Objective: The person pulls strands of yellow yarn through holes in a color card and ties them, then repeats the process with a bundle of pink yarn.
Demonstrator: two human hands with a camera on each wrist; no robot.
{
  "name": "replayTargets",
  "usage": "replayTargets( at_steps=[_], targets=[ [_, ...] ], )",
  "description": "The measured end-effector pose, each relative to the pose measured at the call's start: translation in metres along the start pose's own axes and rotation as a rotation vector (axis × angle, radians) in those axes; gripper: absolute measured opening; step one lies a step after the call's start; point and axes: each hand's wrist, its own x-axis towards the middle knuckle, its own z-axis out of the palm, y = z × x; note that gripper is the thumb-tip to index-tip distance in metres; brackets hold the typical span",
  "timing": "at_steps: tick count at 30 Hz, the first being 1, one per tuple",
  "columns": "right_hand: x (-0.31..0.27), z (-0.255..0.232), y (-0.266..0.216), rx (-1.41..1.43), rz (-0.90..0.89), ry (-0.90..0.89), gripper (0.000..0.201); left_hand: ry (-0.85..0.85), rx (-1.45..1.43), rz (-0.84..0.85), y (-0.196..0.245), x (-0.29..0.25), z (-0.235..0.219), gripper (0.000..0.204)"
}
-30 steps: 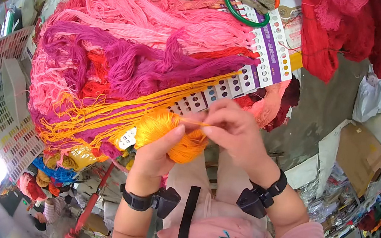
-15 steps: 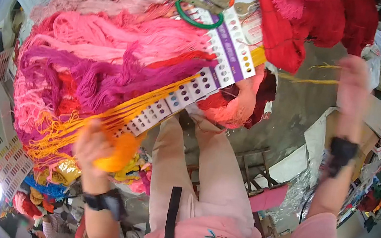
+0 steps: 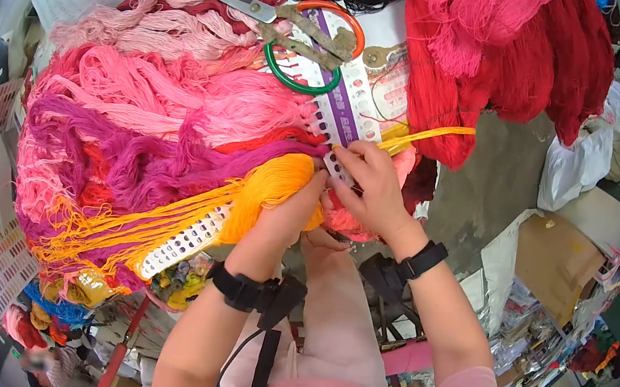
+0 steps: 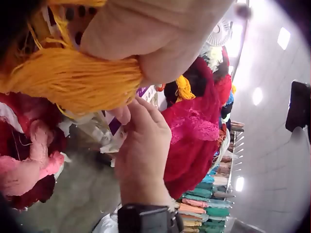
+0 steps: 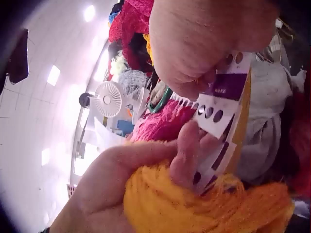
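My left hand (image 3: 291, 205) grips a thick skein of orange-yellow thread (image 3: 274, 180), its thumb lying over the strands. Loose orange strands spread left from the skein across the pile. A long white punched card (image 3: 347, 121) with a purple band runs under both hands. In the head view my right hand (image 3: 374, 191) has thumb and finger on either side of the card's holed edge, close to the left fingertips. From the right wrist view, the right fingers (image 5: 194, 80) curl at the card beside its holes; what lies under their tips is hidden. Yellow strands (image 3: 437, 135) stretch rightward beyond the right hand.
Scissors (image 3: 300, 38) with orange and green handles lie across the card's far end. Pink hanks (image 3: 182, 88) and purple thread (image 3: 120, 131) cover the left side. Red hanks (image 3: 500, 78) hang over the right edge. A white fan (image 5: 109, 99) stands behind.
The right hand drew strands far out to the right, then came back to the card's edge. The left hand swung left with the skein, then up and right to the card.
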Motion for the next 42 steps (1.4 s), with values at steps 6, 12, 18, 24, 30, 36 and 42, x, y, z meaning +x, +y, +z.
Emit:
replayTargets(
  at_steps=[6, 12, 18, 24, 30, 36, 42],
  targets=[
    [0.000, -0.005, 0.005, 0.033, -0.067, -0.060, 0.026, 0.069, -0.111, -0.082, -0.021, 0.018, 0.008, 0.017],
    [0.000, -0.006, 0.007, 0.111, 0.023, -0.073, 0.022, -0.033, -0.608, -0.031, 0.007, -0.016, -0.013, 0.013],
    [0.000, -0.008, 0.013, 0.562, 0.249, -0.114, 0.020, -0.306, -0.326, -0.224, 0.000, 0.007, -0.011, 0.010],
    [0.008, -0.002, 0.000, 0.045, 0.112, -0.165, 0.038, 0.085, -0.251, 0.025, 0.022, -0.055, -0.076, 0.019],
    [0.006, 0.009, 0.003, -0.113, -0.010, -0.117, 0.047, 0.417, -0.821, 0.394, -0.027, -0.207, -0.286, 0.021],
    [0.006, 0.007, -0.089, -0.175, -0.268, -0.347, 0.069, 0.193, -0.423, -0.228, -0.021, -0.293, -0.136, 0.021],
    [-0.067, 0.071, -0.285, 0.689, -0.737, -0.977, 0.043, -0.517, 0.073, 0.073, -0.041, -0.348, -0.128, 0.023]
  ],
)
